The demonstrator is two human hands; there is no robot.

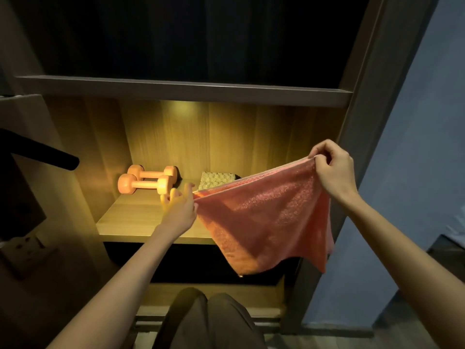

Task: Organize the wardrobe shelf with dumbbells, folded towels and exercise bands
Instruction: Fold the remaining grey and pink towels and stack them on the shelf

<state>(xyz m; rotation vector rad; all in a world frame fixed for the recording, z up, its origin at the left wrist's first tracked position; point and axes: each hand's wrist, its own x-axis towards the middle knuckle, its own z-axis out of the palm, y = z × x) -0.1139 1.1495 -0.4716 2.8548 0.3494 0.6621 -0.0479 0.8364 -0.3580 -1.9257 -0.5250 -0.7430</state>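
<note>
A pink towel (pixel 266 217) hangs doubled over in front of the lit wardrobe shelf (pixel 130 222). My left hand (pixel 180 207) pinches its left corner just above the shelf. My right hand (pixel 332 170) grips the other corner, higher and further right. Two orange dumbbells (pixel 147 181) lie side by side at the back left of the shelf. Behind the towel's top edge a beige folded towel (pixel 217 180) lies on the shelf, partly hidden. No exercise band is visible.
The wardrobe's dark upright (pixel 362 117) stands right of the shelf, with a blue wall beyond. An upper shelf board (pixel 186 89) runs overhead. A black bar (pixel 50 153) juts in from the left. My knees (pixel 208 321) are below, before a lower compartment.
</note>
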